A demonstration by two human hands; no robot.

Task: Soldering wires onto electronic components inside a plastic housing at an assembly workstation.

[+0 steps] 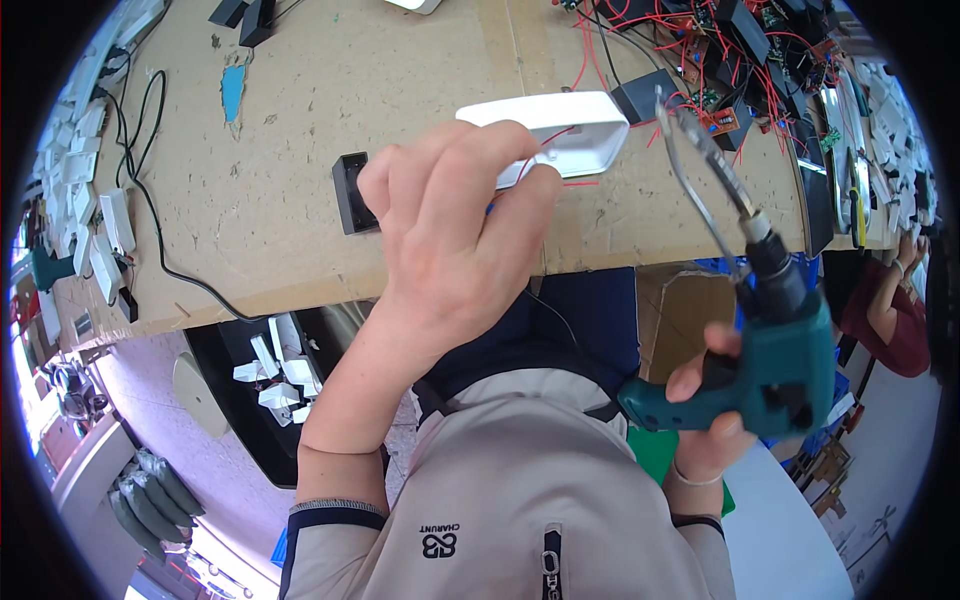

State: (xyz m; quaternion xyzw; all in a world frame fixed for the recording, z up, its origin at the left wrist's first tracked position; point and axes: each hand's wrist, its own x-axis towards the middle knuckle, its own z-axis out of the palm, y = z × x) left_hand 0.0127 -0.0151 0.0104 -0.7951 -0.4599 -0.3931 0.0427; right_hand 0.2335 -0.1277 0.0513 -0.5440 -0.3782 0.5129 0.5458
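Note:
My left hand is over the near part of the table, its fingers curled and thumb and forefinger close together. Thin red wire shows beside those fingertips; whatever they grip is mostly hidden. Just beyond them lies a white plastic housing, its open side toward me. A small black open box sits left of the hand, partly covered by it. At the right, my right hand is wrapped round the handle of a green soldering gun. Its metal tip and a thin curved tube point away over the table.
Red wires, circuit boards and black boxes crowd the far right of the table. A black cable and white housings lie at the left. Below the edge stands a black bin with white parts. A person is at the far right.

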